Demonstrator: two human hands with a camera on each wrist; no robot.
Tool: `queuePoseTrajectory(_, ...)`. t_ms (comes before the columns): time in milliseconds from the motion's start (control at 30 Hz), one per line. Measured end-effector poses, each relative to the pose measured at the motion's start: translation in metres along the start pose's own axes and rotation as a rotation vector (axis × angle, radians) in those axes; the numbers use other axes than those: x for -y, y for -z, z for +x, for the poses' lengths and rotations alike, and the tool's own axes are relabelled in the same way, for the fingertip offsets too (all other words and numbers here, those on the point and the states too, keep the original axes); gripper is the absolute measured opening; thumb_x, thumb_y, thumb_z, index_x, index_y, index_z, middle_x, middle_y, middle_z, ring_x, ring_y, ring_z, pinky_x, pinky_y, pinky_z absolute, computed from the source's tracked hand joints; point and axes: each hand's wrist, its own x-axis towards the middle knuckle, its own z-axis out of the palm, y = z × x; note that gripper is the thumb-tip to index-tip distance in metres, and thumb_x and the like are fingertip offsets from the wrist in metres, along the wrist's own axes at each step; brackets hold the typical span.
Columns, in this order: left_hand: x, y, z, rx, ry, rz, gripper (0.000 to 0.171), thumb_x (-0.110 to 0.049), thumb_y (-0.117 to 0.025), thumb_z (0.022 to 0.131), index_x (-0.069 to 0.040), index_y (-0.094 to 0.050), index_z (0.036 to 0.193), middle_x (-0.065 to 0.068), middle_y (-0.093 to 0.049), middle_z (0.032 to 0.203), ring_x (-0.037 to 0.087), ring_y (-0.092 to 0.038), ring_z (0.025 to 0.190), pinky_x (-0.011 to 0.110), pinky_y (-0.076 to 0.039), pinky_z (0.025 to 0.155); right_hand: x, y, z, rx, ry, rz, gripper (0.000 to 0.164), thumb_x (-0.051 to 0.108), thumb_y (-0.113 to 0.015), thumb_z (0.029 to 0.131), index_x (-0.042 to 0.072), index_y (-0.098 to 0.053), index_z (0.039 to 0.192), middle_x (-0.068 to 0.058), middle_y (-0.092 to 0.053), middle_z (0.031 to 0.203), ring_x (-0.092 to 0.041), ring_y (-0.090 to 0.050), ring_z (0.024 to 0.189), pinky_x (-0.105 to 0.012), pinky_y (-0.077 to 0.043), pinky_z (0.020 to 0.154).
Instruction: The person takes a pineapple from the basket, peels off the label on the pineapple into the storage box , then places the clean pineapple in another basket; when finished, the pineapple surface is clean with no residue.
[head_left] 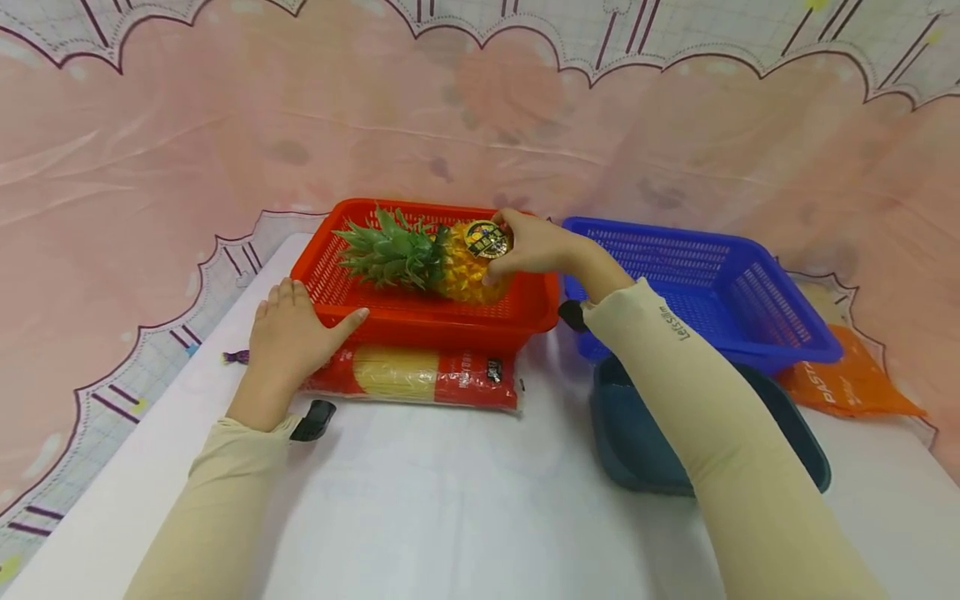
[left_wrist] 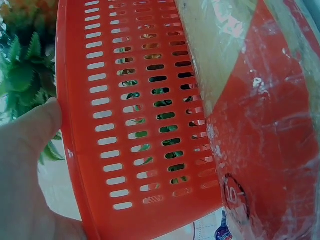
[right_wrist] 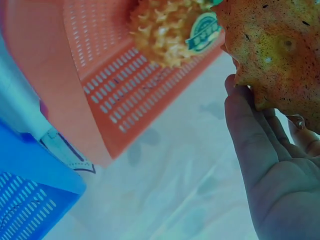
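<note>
Inside the red basket lies the green leafy crown of a pineapple. Right of the crown is a knobbly yellow-orange fruit with a round label. My right hand reaches over the basket's right end, its thumb and fingers curled at the fruit. In the right wrist view, it holds a speckled, spiky orange horned melon; a labelled knobbly fruit shows beyond, in the basket. My left hand rests at the basket's near left corner, its fingers extended and thumb along the rim.
A red-and-clear pack of noodles lies along the red basket's near side. To the right stand a blue basket and, nearer, a dark teal bin partly behind my right sleeve. An orange pasta bag lies beside the blue basket.
</note>
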Motion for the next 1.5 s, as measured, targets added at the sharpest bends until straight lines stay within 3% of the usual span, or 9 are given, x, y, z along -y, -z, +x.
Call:
queuePoseTrajectory(267, 0.000, 0.000, 0.000, 0.010, 0.006, -0.014, 0.112, -0.074, -0.033, 0.081, 0.020, -0.011, 0.138, 0.042, -0.012, 0.142, 0.054, -0.012, 0.132, 0.060, -0.009, 0.110, 0.000, 0.000, -0.020, -0.020, 0.042, 0.027, 0.075, 0.028, -0.074, 0.070, 0.007, -0.034, 0.130, -0.008, -0.051, 0.116, -0.020, -0.052, 0.101, -0.034, -0.045, 0.092)
queuePoseTrajectory(533, 0.000, 0.000, 0.001, -0.003, -0.003, -0.013, 0.113, -0.075, -0.032, 0.081, 0.021, -0.011, 0.137, 0.042, -0.012, 0.142, 0.054, -0.012, 0.132, 0.060, -0.010, 0.109, 0.003, -0.008, -0.053, -0.016, 0.050, 0.040, 0.077, 0.027, -0.075, 0.068, 0.008, -0.034, 0.130, -0.008, -0.051, 0.115, -0.020, -0.054, 0.100, -0.034, -0.047, 0.090)
queuePoseTrajectory(767, 0.000, 0.000, 0.002, 0.013, -0.004, -0.015, 0.107, -0.068, -0.037, 0.084, 0.021, -0.010, 0.137, 0.043, -0.011, 0.142, 0.054, -0.012, 0.132, 0.060, -0.010, 0.109, 0.000, -0.016, -0.075, -0.001, 0.056, 0.054, 0.073, 0.022, -0.074, 0.068, 0.009, -0.036, 0.128, -0.008, -0.055, 0.112, -0.020, -0.056, 0.097, -0.034, -0.049, 0.088)
queuePoseTrajectory(900, -0.001, 0.000, 0.002, 0.021, -0.007, -0.025, 0.100, -0.058, -0.042, 0.087, 0.022, -0.009, 0.136, 0.043, -0.010, 0.141, 0.054, -0.011, 0.132, 0.061, -0.010, 0.109, -0.002, -0.028, -0.089, 0.009, 0.076, 0.066, 0.071, 0.021, -0.073, 0.068, 0.008, -0.036, 0.127, -0.008, -0.055, 0.112, -0.020, -0.055, 0.098, -0.034, -0.049, 0.090)
queuePoseTrajectory(1100, -0.002, 0.001, 0.000, -0.003, -0.014, -0.023, 0.111, -0.072, -0.034, 0.083, 0.023, -0.012, 0.135, 0.045, -0.011, 0.140, 0.056, -0.012, 0.131, 0.061, -0.012, 0.108, -0.004, -0.051, -0.106, 0.025, 0.104, 0.085, 0.072, 0.022, -0.075, 0.065, 0.008, -0.037, 0.125, -0.007, -0.055, 0.111, -0.019, -0.055, 0.098, -0.032, -0.051, 0.086)
queuePoseTrajectory(1500, 0.000, -0.001, 0.001, -0.016, -0.023, -0.028, 0.111, -0.073, -0.033, 0.083, 0.022, -0.013, 0.136, 0.044, -0.012, 0.140, 0.055, -0.013, 0.131, 0.059, -0.011, 0.109, -0.012, -0.092, -0.129, 0.047, 0.150, 0.113, 0.068, 0.019, -0.079, 0.061, 0.008, -0.041, 0.116, -0.005, -0.054, 0.107, -0.016, -0.056, 0.092, -0.024, -0.052, 0.077)
